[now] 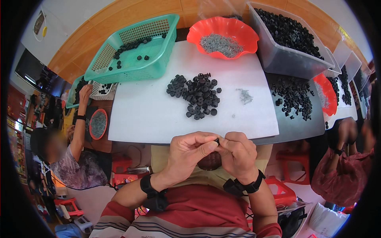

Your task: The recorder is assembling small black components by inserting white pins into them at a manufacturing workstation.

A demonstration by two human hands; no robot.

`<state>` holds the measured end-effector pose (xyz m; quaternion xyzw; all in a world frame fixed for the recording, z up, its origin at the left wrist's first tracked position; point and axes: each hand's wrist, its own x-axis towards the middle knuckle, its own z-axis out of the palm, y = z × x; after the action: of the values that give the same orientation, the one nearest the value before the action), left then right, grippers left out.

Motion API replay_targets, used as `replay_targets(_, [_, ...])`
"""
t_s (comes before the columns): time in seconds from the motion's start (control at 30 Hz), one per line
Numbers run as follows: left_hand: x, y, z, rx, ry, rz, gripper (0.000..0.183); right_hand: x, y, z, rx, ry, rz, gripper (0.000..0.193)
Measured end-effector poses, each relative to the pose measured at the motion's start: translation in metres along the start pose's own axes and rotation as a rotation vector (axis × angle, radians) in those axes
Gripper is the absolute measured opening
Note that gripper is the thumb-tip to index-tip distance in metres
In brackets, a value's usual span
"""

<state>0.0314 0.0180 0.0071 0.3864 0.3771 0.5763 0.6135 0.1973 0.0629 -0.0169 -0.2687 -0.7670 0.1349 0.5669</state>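
Observation:
My left hand [186, 152] and my right hand [239, 154] meet just off the table's near edge, fingertips pinched together. Between them shows a small black plastic part [217, 141], mostly covered by the fingers. Both hands are closed on it. Beyond them, on a white sheet [143, 115], lies a pile of black knob-like plastic parts [198, 95]. To the right of that pile is a small heap of thin silvery screws or pins [245, 96].
At the back stand a green basket [158, 71] with some black parts, a red bowl [250, 45] of silvery pieces, and a clear bin [285, 65] full of black parts. More black parts [295, 95] lie at right. Co-workers sit left [85, 166] and right [341, 178].

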Motion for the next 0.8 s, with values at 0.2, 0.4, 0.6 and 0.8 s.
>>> replay_targets(0.2, [-0.005, 0.000, -0.007, 0.095, 0.014, -0.042, 0.021, 0.022, 0.001, -0.033, 0.110, -0.235, 0.229, 0.025])
replay_targets(0.4, [-0.006, -0.002, -0.011, 0.184, 0.064, 0.005, 0.017, 0.029, 0.034, -0.043, -0.170, -0.204, 0.275, 0.023])
replay_targets(0.6, [-0.010, 0.001, -0.009, 0.267, 0.069, 0.046, 0.019, 0.037, 0.034, -0.035, -0.342, -0.333, 0.266, 0.020])
replay_targets(0.8, [-0.010, 0.000, -0.007, 0.208, 0.134, 0.080, 0.022, 0.036, 0.038, -0.035, -0.322, -0.333, 0.323, 0.020])
